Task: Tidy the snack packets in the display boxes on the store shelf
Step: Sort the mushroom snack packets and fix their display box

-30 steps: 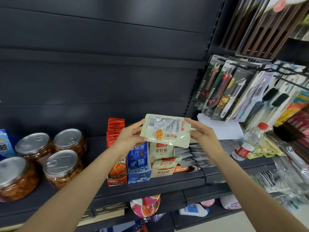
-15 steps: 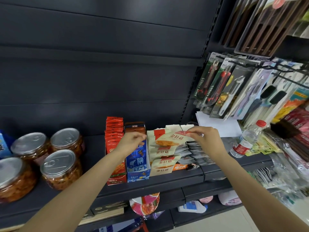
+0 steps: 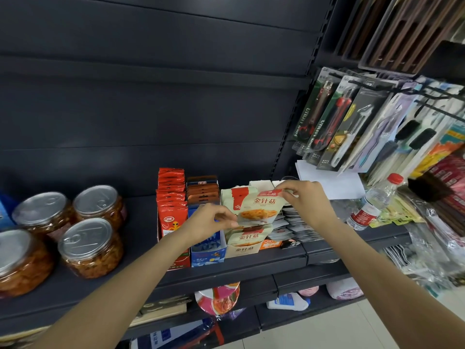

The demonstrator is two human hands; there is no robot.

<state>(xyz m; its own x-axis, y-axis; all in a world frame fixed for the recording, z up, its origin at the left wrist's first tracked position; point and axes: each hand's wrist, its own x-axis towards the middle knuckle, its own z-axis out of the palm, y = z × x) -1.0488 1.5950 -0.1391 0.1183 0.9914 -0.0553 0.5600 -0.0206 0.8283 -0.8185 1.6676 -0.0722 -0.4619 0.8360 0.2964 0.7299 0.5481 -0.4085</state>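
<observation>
A pale green and red snack packet is held tilted just above the cream display box on the dark shelf. My left hand pinches its lower left corner. My right hand pinches its upper right corner. More packets of the same kind lie stacked in the box beneath. To the left stand a blue display box with brown packets and a red box of red packets.
Several clear jars with foil lids stand at the left of the shelf. A heap of grey packets lies right of the cream box, then a water bottle. Carded utility knives hang at upper right. Lower shelves hold other goods.
The packet, held up back-side out a second ago, has been turned front-side out and brought down onto the stack in the cream box. Both hands followed it down.
</observation>
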